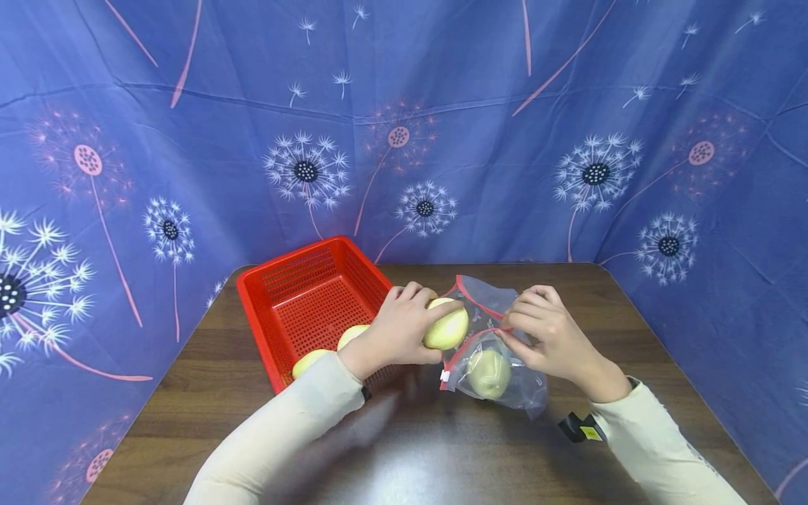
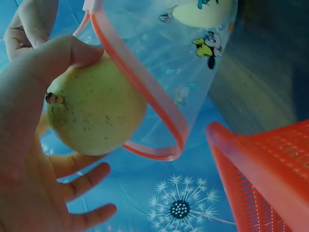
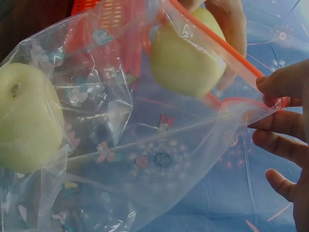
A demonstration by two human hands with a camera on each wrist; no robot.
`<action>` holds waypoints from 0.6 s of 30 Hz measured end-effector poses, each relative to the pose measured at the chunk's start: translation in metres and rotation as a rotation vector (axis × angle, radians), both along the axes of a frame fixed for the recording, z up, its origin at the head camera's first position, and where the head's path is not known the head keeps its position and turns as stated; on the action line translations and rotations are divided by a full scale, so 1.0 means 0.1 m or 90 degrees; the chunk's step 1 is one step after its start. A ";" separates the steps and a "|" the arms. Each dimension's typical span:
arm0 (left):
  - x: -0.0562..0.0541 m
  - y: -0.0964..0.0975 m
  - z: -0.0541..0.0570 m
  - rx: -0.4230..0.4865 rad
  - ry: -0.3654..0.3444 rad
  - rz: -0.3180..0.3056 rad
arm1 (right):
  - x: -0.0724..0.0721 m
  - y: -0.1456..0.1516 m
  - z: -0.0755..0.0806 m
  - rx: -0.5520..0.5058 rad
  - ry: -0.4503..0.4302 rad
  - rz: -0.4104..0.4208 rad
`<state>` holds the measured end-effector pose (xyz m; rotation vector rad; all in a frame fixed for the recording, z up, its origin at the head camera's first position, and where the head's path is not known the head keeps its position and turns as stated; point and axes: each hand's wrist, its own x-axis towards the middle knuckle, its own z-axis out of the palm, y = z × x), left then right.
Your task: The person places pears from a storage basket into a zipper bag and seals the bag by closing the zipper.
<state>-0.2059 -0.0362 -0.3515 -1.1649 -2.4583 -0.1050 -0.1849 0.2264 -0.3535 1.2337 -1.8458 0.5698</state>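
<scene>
A pale yellow-green pear [image 2: 96,108], round with brown specks and a short stem, is gripped between the thumb and fingers of my left hand [image 1: 404,326]. It sits at the mouth of a clear zip bag [image 3: 159,159] with red edging and small cartoon prints. My right hand [image 1: 549,333] pinches the bag's red-edged rim at its right end, and the mouth gapes. Inside the bag lies another pear [image 1: 489,374], seen through the plastic. A white slider [image 1: 445,376] shows at the left end of the zip.
A red plastic basket [image 1: 271,330] stands on the left of the brown wooden table [image 1: 404,456], with two pears [image 1: 309,362] visible in its near part, partly behind the left arm. A blue dandelion-print cloth [image 1: 492,175] hangs behind the table.
</scene>
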 end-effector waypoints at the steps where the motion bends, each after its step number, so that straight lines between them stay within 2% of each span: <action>1: 0.00 0.01 0.00 0.000 -0.005 0.014 | 0.00 0.00 0.00 0.001 0.000 0.000; 5: 0.02 0.06 0.02 0.003 -0.015 0.049 | -0.01 -0.01 0.00 0.005 0.001 0.002; 12: 0.06 0.16 -0.02 -0.030 -0.013 0.061 | -0.02 -0.02 -0.01 0.006 0.003 0.006; 18: 0.04 0.21 -0.09 -0.053 -0.032 0.128 | -0.02 -0.04 -0.01 0.005 0.008 0.014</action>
